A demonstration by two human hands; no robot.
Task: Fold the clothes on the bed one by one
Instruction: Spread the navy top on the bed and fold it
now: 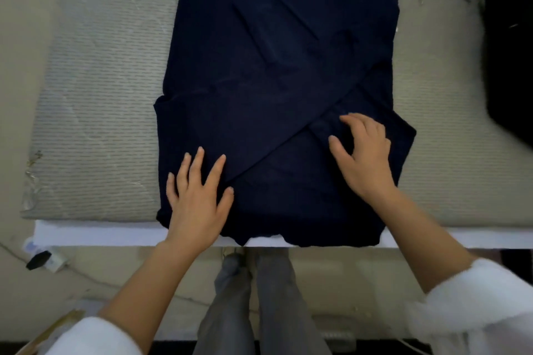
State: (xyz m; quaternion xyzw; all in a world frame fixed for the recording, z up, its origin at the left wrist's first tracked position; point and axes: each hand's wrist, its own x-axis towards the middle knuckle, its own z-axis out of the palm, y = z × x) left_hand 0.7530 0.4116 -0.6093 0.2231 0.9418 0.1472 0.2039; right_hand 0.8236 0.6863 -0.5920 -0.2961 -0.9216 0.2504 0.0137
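Garment (277,66): dark blue, lies flat on the bed (101,95), sides folded across.
Left hand (197,199): fingers (196,161) straight, spread, pressing the garment.
Right hand (366,158): fingers bent apart, tips touch the fold, grasping nothing.

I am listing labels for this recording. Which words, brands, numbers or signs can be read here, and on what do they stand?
None can be read.
The navy garment and bedcover show no text; a bluish mark by the bed edge is too blurred.
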